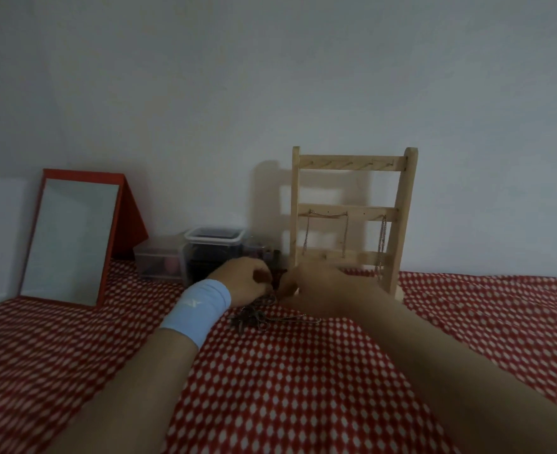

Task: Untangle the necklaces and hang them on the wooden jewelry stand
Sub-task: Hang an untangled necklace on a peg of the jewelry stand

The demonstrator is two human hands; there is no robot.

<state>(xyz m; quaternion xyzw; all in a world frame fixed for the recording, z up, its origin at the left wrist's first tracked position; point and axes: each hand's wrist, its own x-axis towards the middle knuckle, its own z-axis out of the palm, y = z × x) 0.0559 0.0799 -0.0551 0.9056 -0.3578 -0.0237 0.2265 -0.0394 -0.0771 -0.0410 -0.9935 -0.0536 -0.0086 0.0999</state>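
1. Leaning against the wall at far left, a red-framed mirror (70, 240); just right of it, clear plastic boxes (214, 239).
2. Next, the left hand (244, 283), blue wristband (198, 309) on the wrist, fingers curled in and seemingly pinching a strand at the top of the tangle.
3. Below and between both hands, the necklaces (254, 317), a dark knot on the red dotted cloth (303, 371), one loose chain trailing rightward.
4. Meeting the left over the knot, the right hand (323, 290); fingers too blurred to tell whether apart or clamped.
5. Upright just behind the right hand, so nearer to it for hanging, the wooden stand (352, 209); hanging chains (383, 244) on its middle bar, top hooks bare.
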